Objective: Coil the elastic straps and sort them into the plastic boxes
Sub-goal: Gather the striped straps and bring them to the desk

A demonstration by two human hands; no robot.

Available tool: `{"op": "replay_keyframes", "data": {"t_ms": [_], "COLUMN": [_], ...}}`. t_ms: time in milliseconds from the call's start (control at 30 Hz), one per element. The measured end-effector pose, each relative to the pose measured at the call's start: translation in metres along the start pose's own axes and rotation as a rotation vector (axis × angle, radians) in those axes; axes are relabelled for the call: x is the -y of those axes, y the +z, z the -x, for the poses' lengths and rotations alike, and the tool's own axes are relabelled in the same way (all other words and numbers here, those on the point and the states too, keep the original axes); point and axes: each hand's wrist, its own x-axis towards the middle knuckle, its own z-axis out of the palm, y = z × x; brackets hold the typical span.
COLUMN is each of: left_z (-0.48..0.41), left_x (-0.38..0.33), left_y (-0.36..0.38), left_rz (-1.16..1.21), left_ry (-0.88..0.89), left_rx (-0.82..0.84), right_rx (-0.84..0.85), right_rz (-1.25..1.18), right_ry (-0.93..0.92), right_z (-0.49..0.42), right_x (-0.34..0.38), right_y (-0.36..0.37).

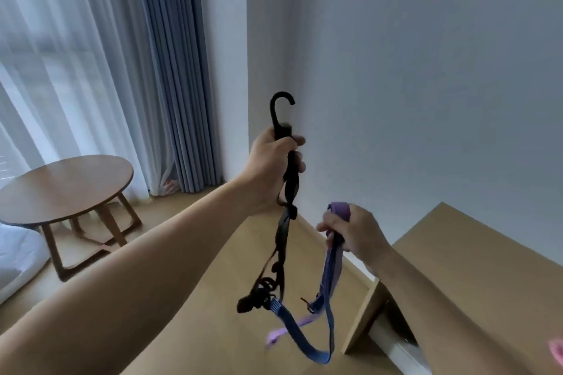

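My left hand [271,167] is raised in the middle of the view and grips a black elastic strap [281,240] just below its black hook [281,109], which points up. The black strap hangs down to a knotted black bundle near its lower end. My right hand [356,233] is lower and to the right and holds a purple strap [330,271] by its folded top. A blue strap [304,341] loops below, joined to the tangle of both. No plastic boxes are in view.
A light wooden desk top [475,256] lies at the lower right against the white wall. A round wooden side table [64,189] stands at the left by grey curtains [179,85]. White bedding [18,256] shows at the far left. The floor is wood.
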Motion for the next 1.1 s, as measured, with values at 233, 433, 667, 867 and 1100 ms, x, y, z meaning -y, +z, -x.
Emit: {"op": "replay_keyframes", "data": {"t_ms": [233, 433, 667, 867, 1100], "left_z": [-0.011, -0.041, -0.064, -0.056, -0.071], "left_x": [-0.022, 0.006, 0.099, 0.118, 0.125], "left_y": [0.085, 0.102, 0.054, 0.069, 0.095], "left_rz": [0.335, -0.124, -0.855, -0.474, -0.680], "left_ry": [-0.110, 0.199, 0.091, -0.206, -0.073], "left_rx": [0.031, -0.022, 0.383, 0.889, 0.939], "right_rx": [0.083, -0.118, -0.295, -0.323, -0.399], "right_rz": [0.004, -0.090, -0.264, -0.260, -0.286], "right_ry": [-0.010, 0.078, 0.014, 0.036, 0.018], "right_z": [0.010, 0.007, -0.002, -0.018, -0.017], "right_x": [-0.036, -0.051, -0.014, 0.004, 0.010], "right_y": [-0.012, -0.040, -0.091, -0.098, -0.107]}}
